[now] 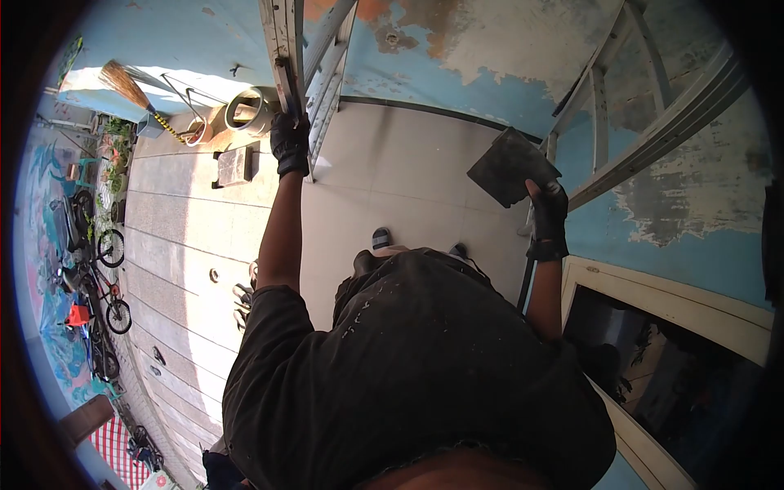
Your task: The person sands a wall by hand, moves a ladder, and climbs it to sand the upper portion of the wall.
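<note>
I look straight down over my own dark T-shirt from high up on a ladder. My left hand (289,140), in a black glove, is closed around the rail of the metal ladder (314,57) at the upper middle. My right hand (549,214), also gloved, grips the lower corner of a dark, flat square pad (510,166) held against the blue peeling wall (490,57). My shoes (381,238) show far below on the ladder.
A tiled floor (392,171) lies below. A broom (131,88), a round bucket (249,110) and a small flat board (235,166) sit at the upper left. Bicycles (102,269) stand at the far left. A window frame (645,106) and a cream door frame (670,298) are at the right.
</note>
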A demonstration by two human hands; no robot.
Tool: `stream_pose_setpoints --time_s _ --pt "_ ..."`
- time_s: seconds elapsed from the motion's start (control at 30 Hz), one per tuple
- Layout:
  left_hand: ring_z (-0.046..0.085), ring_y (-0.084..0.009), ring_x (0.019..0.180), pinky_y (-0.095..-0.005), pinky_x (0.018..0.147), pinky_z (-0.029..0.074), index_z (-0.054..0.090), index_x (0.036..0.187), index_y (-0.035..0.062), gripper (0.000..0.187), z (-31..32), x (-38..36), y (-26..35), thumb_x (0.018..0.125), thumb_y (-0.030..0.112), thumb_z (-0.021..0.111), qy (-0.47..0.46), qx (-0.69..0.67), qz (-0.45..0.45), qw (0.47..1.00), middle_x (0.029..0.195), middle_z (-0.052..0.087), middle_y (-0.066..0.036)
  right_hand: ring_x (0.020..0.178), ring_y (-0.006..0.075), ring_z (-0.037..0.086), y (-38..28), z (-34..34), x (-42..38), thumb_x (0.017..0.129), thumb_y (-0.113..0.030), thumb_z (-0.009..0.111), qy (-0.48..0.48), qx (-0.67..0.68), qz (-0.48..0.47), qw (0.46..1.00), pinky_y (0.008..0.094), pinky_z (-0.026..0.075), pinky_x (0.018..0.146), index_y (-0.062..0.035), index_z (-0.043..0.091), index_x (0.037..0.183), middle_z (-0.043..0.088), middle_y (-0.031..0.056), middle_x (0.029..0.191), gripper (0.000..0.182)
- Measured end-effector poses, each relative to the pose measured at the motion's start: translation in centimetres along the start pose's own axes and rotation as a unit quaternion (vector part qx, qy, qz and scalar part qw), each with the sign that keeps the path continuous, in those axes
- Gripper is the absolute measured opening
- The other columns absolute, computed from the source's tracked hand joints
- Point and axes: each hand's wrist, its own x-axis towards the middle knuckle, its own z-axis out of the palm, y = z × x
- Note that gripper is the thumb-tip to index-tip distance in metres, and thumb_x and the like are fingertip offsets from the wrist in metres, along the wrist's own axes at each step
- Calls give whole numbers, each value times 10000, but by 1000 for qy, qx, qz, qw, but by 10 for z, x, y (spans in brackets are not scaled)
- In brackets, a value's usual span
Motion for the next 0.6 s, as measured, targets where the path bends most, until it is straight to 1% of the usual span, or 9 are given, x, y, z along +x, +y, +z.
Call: stream_pose_setpoints --time_s 0.13,0.2,0.27,0.37,0.4,0.43,0.5,0.53,0.6 --pt "649 -361 821 -464 715 517 662 836 20 338 3 -5 17 792 323 805 -4 27 -5 1000 817 625 -160 960 113 664 4 1 -10 878 -160 762 2 -16 22 1000 286 509 870 -5 711 1169 739 27 1088 333" --pt "654 -362 837 -468 718 520 662 826 18 343 4 -10 20 788 328 803 5 24 -24 999 819 629 -165 1098 134 629 2 -3 -13 893 -146 751 -9 -64 77 995 297 460 992 -10 643 1294 701 52 1211 438" --pt "677 -370 863 -479 722 532 662 793 13 360 5 -17 25 785 347 795 11 -27 -76 997 839 657 -190 1090 128 626 -2 -4 -17 893 -151 752 -8 -40 56 998 295 464 978 -9 642 1297 700 46 1211 443" --pt "686 -385 842 -480 723 539 662 771 14 351 14 -24 51 787 340 792 -19 5 -128 992 841 673 -206 1053 120 632 7 -18 -17 895 -160 754 4 -20 37 999 293 476 941 -9 655 1278 707 33 1189 423" --pt "691 -404 824 -490 720 542 666 797 16 350 29 -31 49 795 346 783 -38 14 -77 996 837 683 -208 1025 118 639 10 -25 -17 897 -164 755 14 -24 39 999 294 485 918 -8 669 1255 714 25 1168 399" --pt "678 -395 812 -467 725 535 668 813 28 325 15 -38 82 792 326 795 -58 -49 -145 987 830 683 -191 1025 118 639 6 -30 -19 897 -164 755 24 -26 39 999 294 485 918 -8 669 1255 714 25 1168 399" --pt "661 -352 786 -436 722 521 670 836 31 313 43 -63 93 790 303 819 16 -192 -80 978 813 685 -159 936 112 680 -3 -43 -26 866 -242 767 66 -146 38 986 298 524 848 -3 708 1185 756 40 1048 403" --pt "641 -309 769 -418 724 506 664 865 25 285 43 -73 114 811 259 819 17 -252 -89 964 819 683 -129 936 112 680 -14 -49 -32 866 -242 767 79 -147 39 985 298 524 848 -3 708 1185 756 40 1048 403" --pt "644 -276 766 -404 702 505 661 873 19 272 40 -82 150 833 247 804 -42 -278 -105 954 835 684 -124 807 99 636 -37 -66 -43 853 -302 775 71 -331 67 938 306 513 752 -18 722 1033 731 30 893 341"
